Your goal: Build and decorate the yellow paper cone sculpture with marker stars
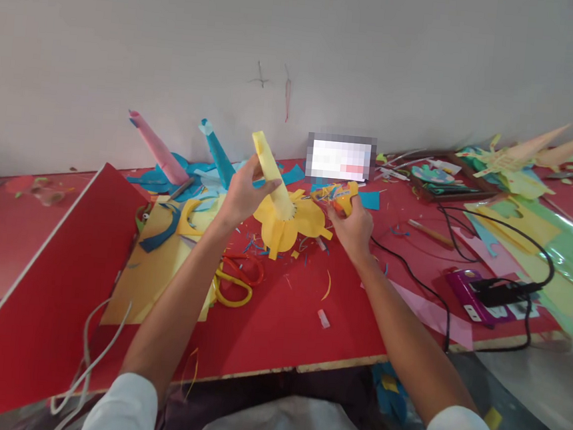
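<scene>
My left hand (245,195) is closed around a rolled yellow paper tube (273,174), which leans up and to the left. The tube's lower end meets a yellow paper flower (280,231) with rounded petals and narrow tabs, lying on the red table. Just right of the flower, my right hand (353,227) is closed on a small yellow-and-orange object (346,200); fingers partly cover it and its exact kind is unclear. Scissors (234,291) with red and yellow handles lie below the flower, their blades hidden by paper and my left forearm.
Behind my left hand stand a pink paper cone (156,147) and a blue one (216,152). A red board (59,289) rises at the left. Rightward lie a purple box (470,298) with black cables, a brown tray (489,189) and paper sheets. Scraps litter the red table (276,334).
</scene>
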The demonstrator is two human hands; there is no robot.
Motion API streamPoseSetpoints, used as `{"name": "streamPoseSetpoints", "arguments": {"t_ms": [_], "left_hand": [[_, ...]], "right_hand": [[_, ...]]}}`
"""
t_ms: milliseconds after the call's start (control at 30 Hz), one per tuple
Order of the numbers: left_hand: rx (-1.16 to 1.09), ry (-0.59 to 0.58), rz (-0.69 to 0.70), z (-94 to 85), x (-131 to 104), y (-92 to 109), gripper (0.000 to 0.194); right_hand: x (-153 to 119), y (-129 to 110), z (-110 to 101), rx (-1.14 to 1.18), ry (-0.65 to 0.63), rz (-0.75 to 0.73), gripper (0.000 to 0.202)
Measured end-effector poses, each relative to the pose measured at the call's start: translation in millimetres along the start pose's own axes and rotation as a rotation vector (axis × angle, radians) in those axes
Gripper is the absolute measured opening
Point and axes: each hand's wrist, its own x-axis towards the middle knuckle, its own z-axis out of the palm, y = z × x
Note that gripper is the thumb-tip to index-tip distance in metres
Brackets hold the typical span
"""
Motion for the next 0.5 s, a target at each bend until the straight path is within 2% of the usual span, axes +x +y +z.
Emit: {"name": "streamPoseSetpoints", "arguments": {"t_ms": [133,233,333,500], "left_hand": [[0.038,0.102,0.094,-13.0,2,26,0.052],[0.055,0.104,0.122,-24.5,4,35,0.055],[0.046,0.036,0.103,-27.7,4,27,0.064],[0.034,-0.102,0.031,-17.4,1,0,0.072]], "right_hand": [[1,0,-3,0.023,0.027,0.009,0.046],[1,-1,-3,0.047,0.023,0.022,0.043],[0,-1,-2,0.058,0.019,0.009,0.043],[-1,0,1,0.044,0.012,-0.016,0.046]]}}
